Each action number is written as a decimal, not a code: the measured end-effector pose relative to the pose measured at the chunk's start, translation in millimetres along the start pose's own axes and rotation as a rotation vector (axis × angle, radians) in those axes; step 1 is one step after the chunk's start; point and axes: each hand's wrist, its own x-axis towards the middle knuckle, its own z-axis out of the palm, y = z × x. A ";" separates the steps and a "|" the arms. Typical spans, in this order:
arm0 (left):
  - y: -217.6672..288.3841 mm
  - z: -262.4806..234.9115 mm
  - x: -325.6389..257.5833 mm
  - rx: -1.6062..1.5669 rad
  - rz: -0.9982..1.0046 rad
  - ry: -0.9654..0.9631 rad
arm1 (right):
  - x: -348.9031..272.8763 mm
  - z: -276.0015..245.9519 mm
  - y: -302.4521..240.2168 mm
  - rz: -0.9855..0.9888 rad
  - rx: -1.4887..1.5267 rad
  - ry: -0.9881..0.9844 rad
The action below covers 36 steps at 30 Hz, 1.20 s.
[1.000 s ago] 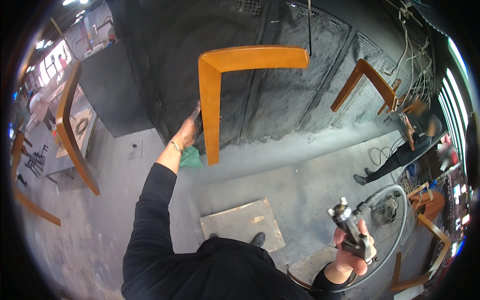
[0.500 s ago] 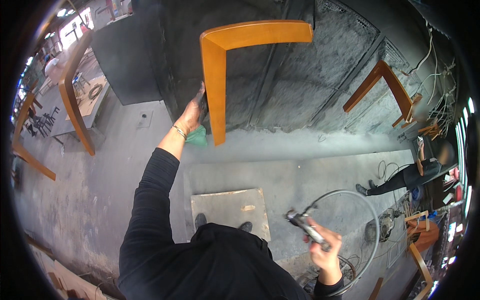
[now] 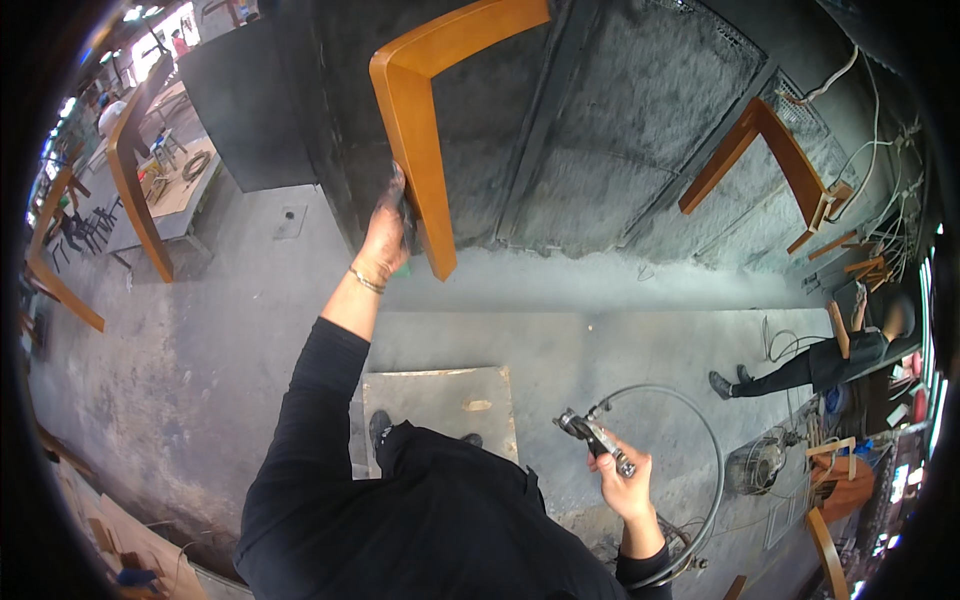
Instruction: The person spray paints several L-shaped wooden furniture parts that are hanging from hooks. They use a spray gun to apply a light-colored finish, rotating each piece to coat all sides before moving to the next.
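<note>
An orange-brown L-shaped wooden piece (image 3: 420, 150) hangs in front of me, like a leg-and-arm part of a chair. My left hand (image 3: 385, 235), its fingertips dark, reaches up along the left side of its long leg. A scrap of green cloth (image 3: 403, 270) shows below that palm, mostly hidden by the hand. Lower right, my right hand (image 3: 625, 485) grips a metal spray gun (image 3: 592, 436), its nozzle end pointing up and left. A grey hose (image 3: 715, 480) curves from the gun and loops back past my right wrist.
More wooden pieces hang at left (image 3: 135, 190) and right (image 3: 765, 150). A dark, dusty panelled wall (image 3: 610, 130) stands ahead. I stand by a flat board (image 3: 440, 390). Another person (image 3: 840, 355) works at far right. Beyond the hose sits a round metal pot (image 3: 755, 465).
The wooden piece has shifted left and tilted, its top arm now slanting up. My left hand stays beside it, with less green cloth showing. My right hand and the spray gun have moved slightly left.
</note>
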 end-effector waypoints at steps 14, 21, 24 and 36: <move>-25.8 70.5 -24.2 0.320 0.274 -0.212 | -3.2 -45.8 -10.4 -0.159 0.168 0.300; -20.0 51.5 1.6 0.354 0.228 -0.261 | 5.9 -56.7 -30.9 -0.283 0.207 0.355; -19.0 40.0 3.0 0.468 0.121 -0.065 | 6.5 -52.2 -24.7 -0.291 0.190 0.417; -3.8 41.2 12.7 0.476 0.315 -0.156 | -3.4 -63.9 70.8 0.333 0.778 0.123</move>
